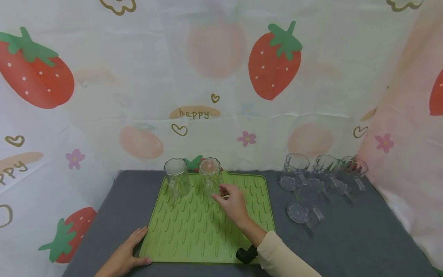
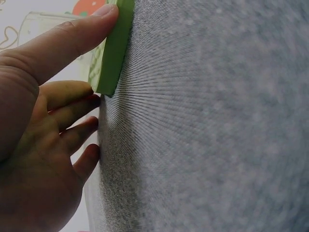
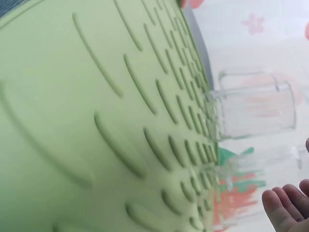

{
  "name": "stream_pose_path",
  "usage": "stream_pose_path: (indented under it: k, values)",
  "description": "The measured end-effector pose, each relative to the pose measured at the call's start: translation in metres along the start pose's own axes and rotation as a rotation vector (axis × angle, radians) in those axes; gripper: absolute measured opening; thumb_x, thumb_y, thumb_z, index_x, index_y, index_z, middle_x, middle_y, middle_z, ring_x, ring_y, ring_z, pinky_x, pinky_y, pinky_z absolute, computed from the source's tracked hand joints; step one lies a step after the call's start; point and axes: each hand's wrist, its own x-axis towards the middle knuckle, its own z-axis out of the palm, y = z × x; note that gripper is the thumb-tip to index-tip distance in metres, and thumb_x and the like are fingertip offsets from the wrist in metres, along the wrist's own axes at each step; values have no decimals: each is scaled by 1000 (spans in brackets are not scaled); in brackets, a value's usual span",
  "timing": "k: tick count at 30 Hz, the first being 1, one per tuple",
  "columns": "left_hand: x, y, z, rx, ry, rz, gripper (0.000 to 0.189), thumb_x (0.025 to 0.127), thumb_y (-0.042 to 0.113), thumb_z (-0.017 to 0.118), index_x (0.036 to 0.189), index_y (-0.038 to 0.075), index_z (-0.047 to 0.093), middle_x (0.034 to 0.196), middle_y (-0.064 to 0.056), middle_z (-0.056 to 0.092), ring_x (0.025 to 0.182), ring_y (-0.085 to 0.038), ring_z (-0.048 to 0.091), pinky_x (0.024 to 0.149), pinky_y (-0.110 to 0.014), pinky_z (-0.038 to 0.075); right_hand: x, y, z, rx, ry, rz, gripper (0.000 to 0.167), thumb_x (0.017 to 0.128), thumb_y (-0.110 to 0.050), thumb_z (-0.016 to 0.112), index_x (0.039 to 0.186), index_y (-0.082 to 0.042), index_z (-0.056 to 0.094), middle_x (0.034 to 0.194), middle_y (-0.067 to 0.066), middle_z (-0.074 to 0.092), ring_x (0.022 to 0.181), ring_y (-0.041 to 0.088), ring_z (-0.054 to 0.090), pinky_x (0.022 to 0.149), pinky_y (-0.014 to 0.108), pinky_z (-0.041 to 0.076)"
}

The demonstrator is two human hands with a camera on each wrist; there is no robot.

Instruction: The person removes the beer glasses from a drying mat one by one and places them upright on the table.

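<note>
"Glass mug (image 1: 210,173): where is it noted, and which step is taken to be in hand?"

"Largest first. Grey table (image 1: 363,238), on which a green mat (image 1: 204,242) is laid. Mug stood upright on the mat, near its far edge; a second mug (image 1: 178,181) is placed beside it, to the left. Step, as judged: the mug is being set or adjusted there; which of the two cannot be told."

"And the hands?"

"Left hand (image 1: 126,250): opened out, fingers stretched along the mat's left edge by the front corner, thumb laid at the near edge; the mat seems to be steadied. Right hand (image 1: 235,202): held at the mug's right side, thumb parted from loosely bent fingers, no grip seen. Whether the glass is touched cannot be told."

"What is called for by the next move?"

"By judgement, a gentle draw-off to the right, so that the glass is not tipped or knocked into its neighbour. If a hold is wanted instead, the fingers must be brought further round the body."

"Other things, and what stands in the way?"

"A printed cloth (image 1: 155,57) is hung behind; little room is left beyond the mugs. Four other mugs (image 1: 297,172) are grouped on the table, right of the mat; outlines overlapped, handles hard to make out. By the sleeve (image 1: 282,256) a black piece (image 1: 246,254) is seen over the mat's near part; it could be caught there if the wrist were lowered."
</note>
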Motion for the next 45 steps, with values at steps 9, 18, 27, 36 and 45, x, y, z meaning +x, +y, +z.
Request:
stream_pose_path:
  k: [9,18,27,36,45]
  values:
    - [2,-2,2,-9,-5,-4,103,74,38,83,150,-5,29,154,-37,19,140,-58,17,102,-71,31,1,-1,29,42,124,15,27,84,-13,77,103,5,69,94,19,68,85,30,67,74,39,59]
    - [1,-6,3,-35,-21,15,101,76,36,82,151,-5,28,153,-38,18,140,-58,16,101,-71,32,0,3,48,-37,239,-34,17,82,-11,78,91,2,71,80,13,65,72,24,63,62,25,52]
    - [1,-8,3,-56,-32,30,99,78,35,81,150,-6,27,154,-38,18,140,-59,14,102,-72,31,-1,0,54,-205,298,-63,17,81,-16,80,86,-2,71,73,9,63,65,15,57,57,20,47]
    - [1,-9,2,-59,-27,42,100,78,34,81,151,-7,26,154,-37,18,141,-58,13,101,-71,32,0,7,56,-267,291,-114,13,84,-14,77,84,-3,70,72,5,60,62,12,53,54,19,43]
    - [3,-9,2,-53,-23,46,98,79,35,80,150,-7,27,154,-37,19,141,-58,12,103,-72,30,2,7,49,-336,272,-178,10,87,-11,72,91,-1,70,79,8,65,67,17,63,57,25,53]
